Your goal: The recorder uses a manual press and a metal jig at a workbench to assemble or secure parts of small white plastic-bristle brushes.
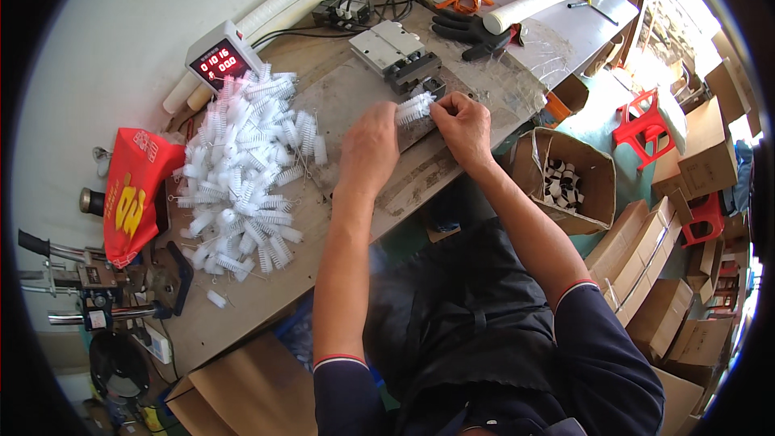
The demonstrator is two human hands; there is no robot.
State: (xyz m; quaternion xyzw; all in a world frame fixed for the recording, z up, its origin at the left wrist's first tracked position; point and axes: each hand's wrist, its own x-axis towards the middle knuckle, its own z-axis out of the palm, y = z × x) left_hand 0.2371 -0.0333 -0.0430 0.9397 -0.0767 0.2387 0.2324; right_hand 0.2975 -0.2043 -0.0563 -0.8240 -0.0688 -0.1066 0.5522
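White-bristled cylindrical brush (414, 110) is up between both hands, just in front of the grey block-shaped metal fixture (391, 50) on the worn metal-topped workbench (387, 200). Left hand (371, 148): fingers curled closed, gripping the brush at its left end, back of hand up. Right hand (464, 131): thumb and index finger pinched together on the brush's right end; exact contact on the wire too small to tell. Brush lies roughly level, slight tilt up to the right. Left of the left hand, big heap of white bristle brushes with thin wire stems (250, 169), spread toward the bench's near edge; one loose brush (216, 299) sits apart at the lower end. Behind the heap, white box-shaped counter with lit red digits (222, 60). Left of it, red plastic bag with yellow print (139, 194). Beyond the right hand, black fabric glove (472, 32) lies near the end of a white tube (545, 5). Right of the right forearm, open brown cardboard box (526, 163) holds black-and-white pieces (563, 186). Farther right, red plastic stool (643, 131) on the green floor (593, 131).
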